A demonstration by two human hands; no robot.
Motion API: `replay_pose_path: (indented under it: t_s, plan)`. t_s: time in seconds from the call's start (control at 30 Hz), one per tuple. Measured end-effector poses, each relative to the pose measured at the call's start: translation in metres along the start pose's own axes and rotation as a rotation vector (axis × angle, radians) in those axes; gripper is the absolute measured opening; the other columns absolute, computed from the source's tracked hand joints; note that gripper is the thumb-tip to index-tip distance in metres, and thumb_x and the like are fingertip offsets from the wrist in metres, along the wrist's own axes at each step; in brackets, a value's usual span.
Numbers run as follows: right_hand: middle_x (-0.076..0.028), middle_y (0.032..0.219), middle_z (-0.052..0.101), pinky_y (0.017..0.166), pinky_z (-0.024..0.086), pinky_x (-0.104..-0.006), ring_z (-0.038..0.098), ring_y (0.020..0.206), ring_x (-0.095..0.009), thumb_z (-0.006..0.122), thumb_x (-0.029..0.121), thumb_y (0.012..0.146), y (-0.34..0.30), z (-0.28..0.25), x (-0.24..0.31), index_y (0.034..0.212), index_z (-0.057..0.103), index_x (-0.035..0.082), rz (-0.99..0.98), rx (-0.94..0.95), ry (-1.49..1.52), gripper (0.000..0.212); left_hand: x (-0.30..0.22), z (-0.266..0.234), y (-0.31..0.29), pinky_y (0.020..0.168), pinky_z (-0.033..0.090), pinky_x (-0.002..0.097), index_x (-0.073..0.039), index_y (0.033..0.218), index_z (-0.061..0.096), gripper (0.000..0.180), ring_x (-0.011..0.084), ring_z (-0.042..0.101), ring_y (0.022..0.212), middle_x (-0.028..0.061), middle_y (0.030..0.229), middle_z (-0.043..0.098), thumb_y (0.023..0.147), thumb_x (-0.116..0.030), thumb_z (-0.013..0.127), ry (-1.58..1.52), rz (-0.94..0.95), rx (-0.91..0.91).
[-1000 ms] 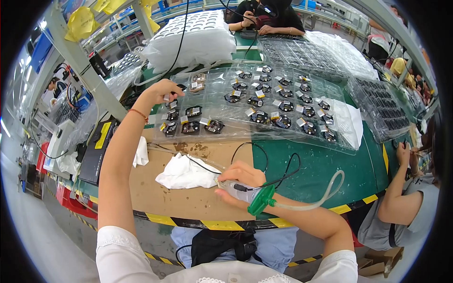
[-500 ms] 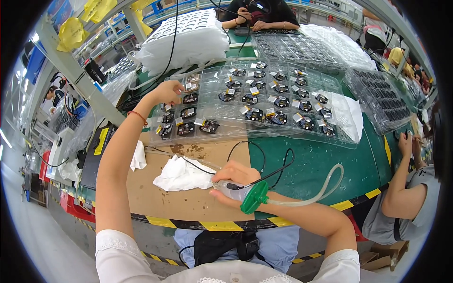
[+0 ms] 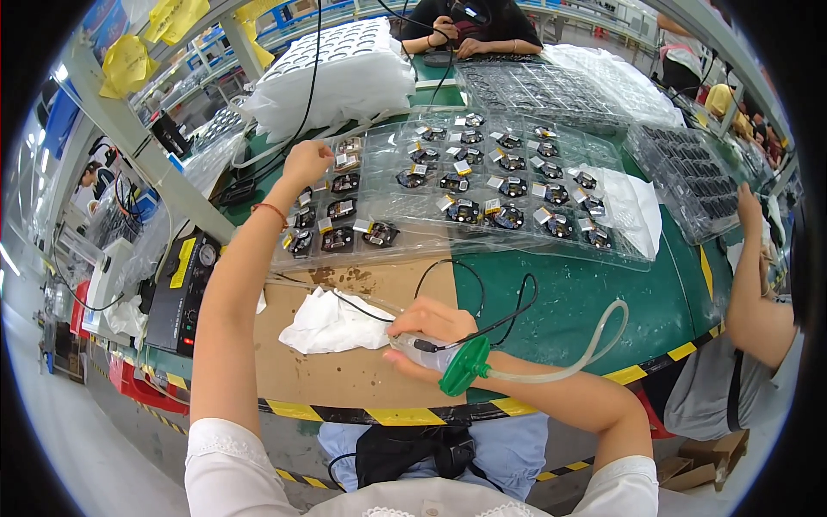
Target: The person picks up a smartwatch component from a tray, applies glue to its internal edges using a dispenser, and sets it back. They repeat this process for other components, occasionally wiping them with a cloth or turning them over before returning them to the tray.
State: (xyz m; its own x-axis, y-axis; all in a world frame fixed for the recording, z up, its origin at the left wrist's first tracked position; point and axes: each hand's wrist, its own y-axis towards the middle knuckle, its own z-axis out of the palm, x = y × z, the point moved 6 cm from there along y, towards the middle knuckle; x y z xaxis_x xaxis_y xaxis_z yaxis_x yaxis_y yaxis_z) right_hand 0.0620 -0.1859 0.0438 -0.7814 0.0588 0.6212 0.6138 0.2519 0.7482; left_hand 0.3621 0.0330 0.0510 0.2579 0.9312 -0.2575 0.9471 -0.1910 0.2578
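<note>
My left hand (image 3: 307, 162) is over the left end of a clear plastic tray (image 3: 392, 207), its fingers curled together beside a small module in the far left pockets; whatever they may hold is hidden. Several round black circuit modules (image 3: 463, 209) with yellow-and-white tabs sit in the tray's pockets. Near the table's front edge, my right hand (image 3: 433, 320) is wrapped round a clear dispensing syringe (image 3: 441, 355). The syringe lies sideways, its green cap (image 3: 465, 366) toward my right wrist. From the cap a clear tube (image 3: 560, 375) loops to the right, over my forearm.
A crumpled white wipe (image 3: 332, 323) lies on brown board left of the syringe. At left stands a black control box (image 3: 183, 293) with a gauge. White foam trays (image 3: 332, 82) are stacked behind. Black trays (image 3: 693, 185) lie at right, where a co-worker's arm (image 3: 758, 284) reaches in.
My left forearm has swung right and the hand has risen slightly, uncovering more of the control box. My right hand keeps its place with the syringe. The co-worker's arm at right has reached farther forward.
</note>
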Motion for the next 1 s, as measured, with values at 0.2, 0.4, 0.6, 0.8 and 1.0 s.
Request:
replay_pose_path:
  t_s: [0.2, 0.4, 0.6, 0.8, 1.0]
  plan:
    - [-0.003, 0.075, 0.055, 0.047, 0.045, -0.025, 0.057, 0.057, -0.017, 0.073, 0.013, 0.067, 0.001, -0.001, 0.001, 0.085, 0.06, 0.009, -0.002, -0.011, -0.005, 0.023, 0.008, 0.021, 0.022, 0.082, 0.045, 0.0419, -0.011, 0.088, 0.068, 0.024, 0.0363, 0.052, 0.097, 0.0176, 0.103, 0.055, 0.076, -0.031, 0.062, 0.186, -0.161, -0.14]
    - [-0.003, 0.075, 0.054, 0.048, 0.045, -0.0256, 0.056, 0.057, -0.018, 0.073, 0.013, 0.067, 0.002, 0.0, 0.002, 0.085, 0.059, 0.01, 0.05, 0.026, 0.0, 0.023, 0.011, 0.033, 0.044, 0.084, 0.044, 0.0434, -0.005, 0.093, 0.066, 0.034, 0.0376, 0.048, 0.104, 0.0168, 0.111, 0.053, 0.076, -0.035, 0.061, 0.259, -0.219, -0.099]
    - [-0.003, 0.075, 0.054, 0.048, 0.045, -0.0263, 0.056, 0.057, -0.017, 0.073, 0.012, 0.066, 0.004, -0.003, 0.0, 0.084, 0.059, 0.011, 0.082, 0.057, -0.017, 0.023, 0.006, 0.035, 0.053, 0.085, 0.041, 0.0431, -0.007, 0.097, 0.065, 0.042, 0.0277, 0.054, 0.102, 0.0109, 0.099, 0.062, 0.068, -0.038, 0.066, 0.165, -0.353, 0.057]
    - [-0.003, 0.075, 0.055, 0.048, 0.046, -0.0254, 0.057, 0.057, -0.017, 0.074, 0.013, 0.065, 0.006, 0.001, 0.008, 0.085, 0.06, 0.01, 0.02, 0.029, 0.001, 0.024, 0.029, -0.002, 0.027, 0.065, 0.047, 0.0315, -0.002, 0.086, 0.055, 0.024, 0.0227, 0.06, 0.072, 0.0087, 0.082, 0.062, 0.074, -0.021, 0.066, -0.536, -0.273, -0.533]
    - [-0.007, 0.079, 0.057, 0.057, 0.047, -0.027, 0.057, 0.066, -0.02, 0.074, 0.011, 0.066, 0.0, -0.012, -0.009, 0.089, 0.058, 0.008, 0.072, -0.095, -0.151, 0.027, -0.073, -0.001, -0.083, 0.065, 0.05, 0.029, -0.001, 0.099, 0.054, 0.016, 0.021, 0.057, 0.081, 0.0087, 0.086, 0.058, 0.084, -0.007, 0.053, -1.924, -0.408, 0.202]
